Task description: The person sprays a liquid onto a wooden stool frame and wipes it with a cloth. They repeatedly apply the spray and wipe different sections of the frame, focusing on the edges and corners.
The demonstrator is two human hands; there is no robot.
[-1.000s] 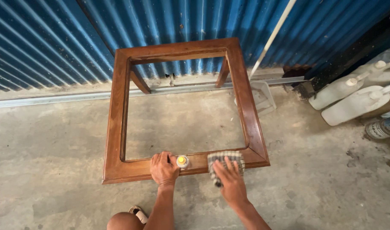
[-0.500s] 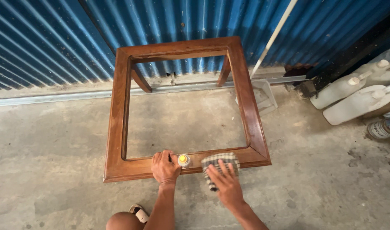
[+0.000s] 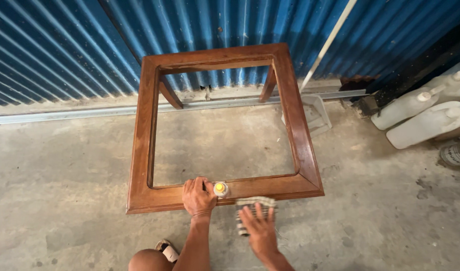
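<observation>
Two hands: left hand [image 3: 199, 196] grips a yellow-capped bottle [image 3: 220, 189]; right hand [image 3: 259, 230] presses flat on checked cloth [image 3: 252, 205].

right hand [image 3: 259, 230] hides most of checked cloth [image 3: 254, 205] | jugs [image 3: 427, 114] at 3 o'clock cut by edge

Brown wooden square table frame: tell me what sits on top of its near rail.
On the brown wooden square table frame, the left hand grips a small yellow-capped bottle. The right hand presses a checked cloth at the rail's front edge; the cloth's middle is hidden.
</observation>
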